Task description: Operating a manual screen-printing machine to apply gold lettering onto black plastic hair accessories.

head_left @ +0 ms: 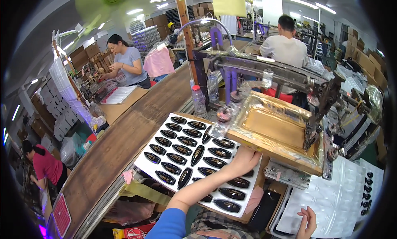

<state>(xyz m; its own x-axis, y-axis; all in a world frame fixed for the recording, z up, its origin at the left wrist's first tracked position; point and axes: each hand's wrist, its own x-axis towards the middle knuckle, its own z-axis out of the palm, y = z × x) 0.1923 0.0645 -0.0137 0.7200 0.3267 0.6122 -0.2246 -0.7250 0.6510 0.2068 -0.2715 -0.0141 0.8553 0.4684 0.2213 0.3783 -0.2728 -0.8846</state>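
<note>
My left hand reaches across a white tray to the lower left edge of a gold screen-printing frame. The frame hides its fingers, so I cannot tell what they hold or touch. Rows of glossy black, boat-shaped pieces with small gold print lie on the tray; a few are turned crosswise. My forearm covers some of them. At the lower right my right hand hangs with loosely curled, parted fingers and nothing visible in them. Beside it is a white moulded plastic sheet.
The printing machine's metal arm spans above the frame. A long wooden conveyor curves past on the left. A clear bottle with a red cap stands behind the tray. Small black parts lie far right. Several people work at other benches.
</note>
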